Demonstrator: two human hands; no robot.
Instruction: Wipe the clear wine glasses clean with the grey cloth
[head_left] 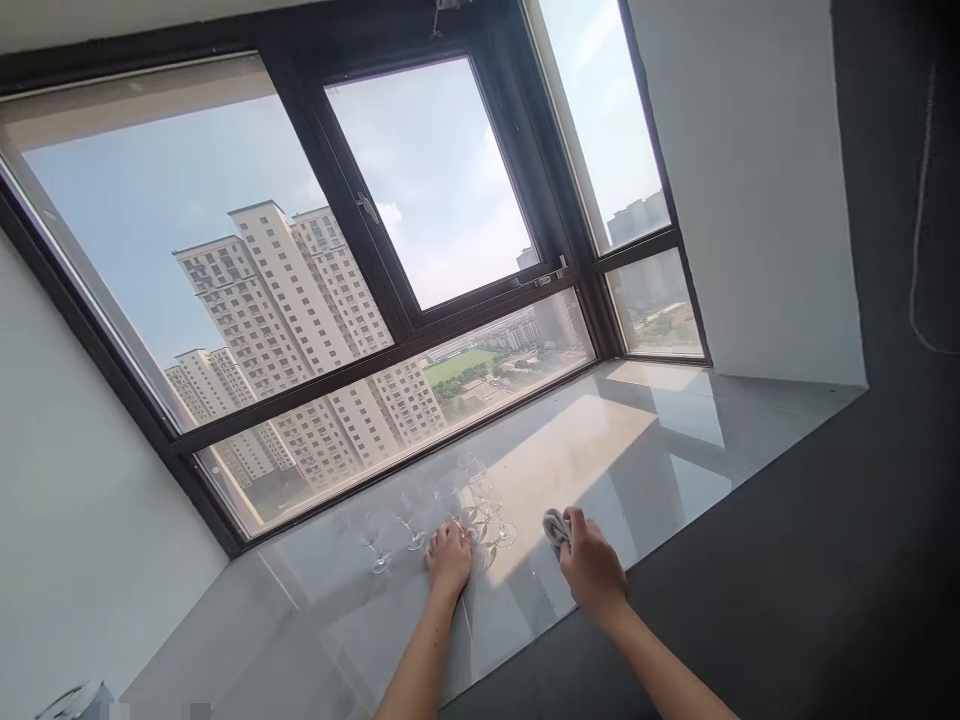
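Note:
My left hand (448, 560) rests at the group of clear stemmed glasses on the windowsill, its fingers curled round one glass (470, 518); the grip is partly hidden. To its left stand two more stemmed glasses, one (412, 532) close by and another (379, 556) further out. Others cluster on the right and behind, including one with its round foot (506, 534) in the sunlight. A crumpled grey cloth (556, 527) is pinched in my right hand (594, 568), which is held over the sill's front part, apart from the glasses.
The glossy tiled windowsill (540, 600) ends at a front edge below my hands. Behind it stands a dark-framed window (405, 345) with a handle (367, 208). White walls flank the sill. Part of a can-like object (75, 700) shows at the bottom left.

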